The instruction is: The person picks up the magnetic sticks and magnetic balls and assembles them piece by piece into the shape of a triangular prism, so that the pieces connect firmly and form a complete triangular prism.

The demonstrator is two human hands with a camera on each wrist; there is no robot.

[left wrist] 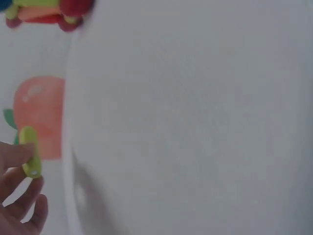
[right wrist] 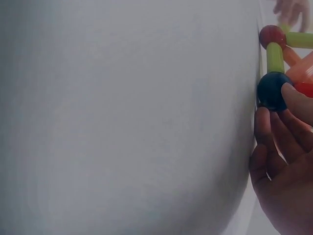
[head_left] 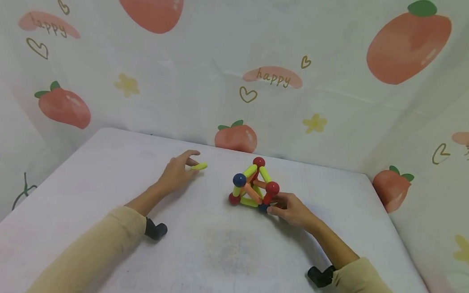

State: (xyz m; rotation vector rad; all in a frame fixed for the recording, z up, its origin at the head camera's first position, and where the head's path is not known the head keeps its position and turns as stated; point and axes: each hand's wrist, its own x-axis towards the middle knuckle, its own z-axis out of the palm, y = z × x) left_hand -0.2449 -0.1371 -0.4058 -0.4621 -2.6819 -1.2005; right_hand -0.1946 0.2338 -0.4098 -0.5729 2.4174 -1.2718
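A frame of magnetic rods and balls [head_left: 248, 202] stands on the table in the head view, with yellow-green, orange and red rods between red and blue balls. A red ball [head_left: 259, 162] tops it. At its lower right corner my right hand [head_left: 293, 211] grips a blue ball [right wrist: 274, 91], thumb on one side and fingers on the other. To the left of the frame and apart from it, my left hand [head_left: 176, 174] pinches a loose yellow-green rod [left wrist: 30, 152] between thumb and fingers. The rod's outer end points toward the frame.
A white cloth covers the table [head_left: 194, 269]. Behind it hangs a white curtain [head_left: 208, 51] printed with fruit and hearts. A black piece [head_left: 156, 230] sits at the left cuff, another black piece [head_left: 321, 276] at the right cuff. A dark green cord [head_left: 25, 190] shows at the left edge.
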